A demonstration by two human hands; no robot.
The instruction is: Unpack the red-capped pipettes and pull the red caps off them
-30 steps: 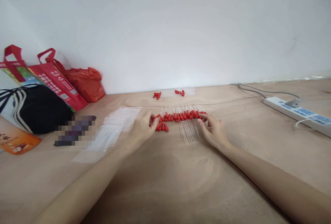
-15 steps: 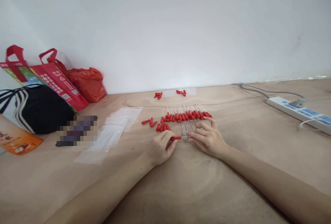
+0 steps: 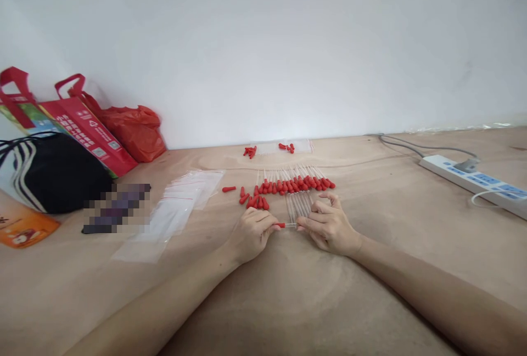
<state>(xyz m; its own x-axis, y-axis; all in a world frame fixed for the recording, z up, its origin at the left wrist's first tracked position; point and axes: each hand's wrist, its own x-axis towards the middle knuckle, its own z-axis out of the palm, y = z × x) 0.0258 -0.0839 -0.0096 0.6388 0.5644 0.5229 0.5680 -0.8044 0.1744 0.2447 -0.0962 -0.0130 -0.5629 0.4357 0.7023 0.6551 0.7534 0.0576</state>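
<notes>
Between thumb and fingers, my left hand (image 3: 256, 235) pinches a red rubber dropper bulb (image 3: 280, 225). My right hand (image 3: 331, 225) is closed on a clear dropper tube (image 3: 290, 226), whose end meets the mouth of that bulb; how deep it sits I cannot tell. Just beyond my fingers lie several bare clear tubes (image 3: 297, 203) side by side. Behind them is a row of droppers with red bulbs (image 3: 296, 183), their thin tips pointing away. Loose red bulbs (image 3: 258, 202) lie beyond my left hand.
Clear zip bags (image 3: 177, 202) lie to the left, near a blurred dark object (image 3: 117, 208). A black drawstring bag (image 3: 69, 175), red bags (image 3: 135, 131) and an orange package (image 3: 24, 224) stand at far left. A power strip (image 3: 473, 178) with cables lies right. More bulbs (image 3: 249, 152) lie by the wall.
Both hands have come slightly lower in view, with the bulb and tube still end to end. Less of the held bulb shows past my left fingers. The camera has shifted a little.
</notes>
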